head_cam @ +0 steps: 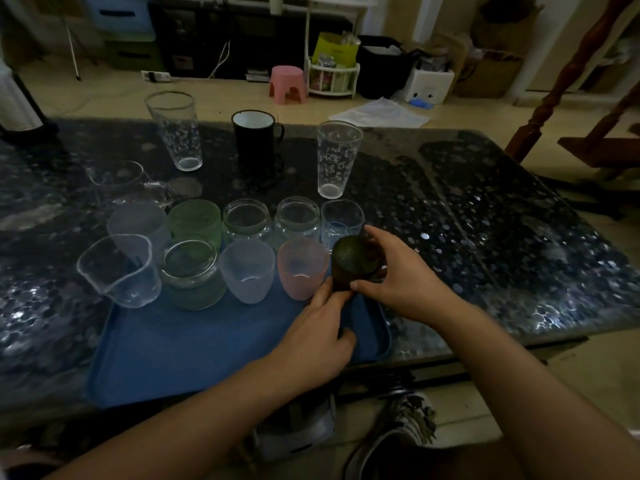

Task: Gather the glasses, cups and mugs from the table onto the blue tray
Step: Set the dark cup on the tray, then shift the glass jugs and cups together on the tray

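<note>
Cups fill the far part of the blue tray in two rows, and one more is going in. Both hands hold a dark green cup at the right end of the near row, just beside a pink cup. The right hand wraps around its far side and the left hand pinches it low down with its fingertips. I think the cup is being set down now. Next, the hands should let go softly so it does not tip or bump the pink cup.

Still out on the table are two tall clear glasses, a black mug and a clear glass mug. They stand well past the tray.

The table top is dark and shiny with speckles. Behind it are a pink stool and a white rack on a pale floor.
</note>
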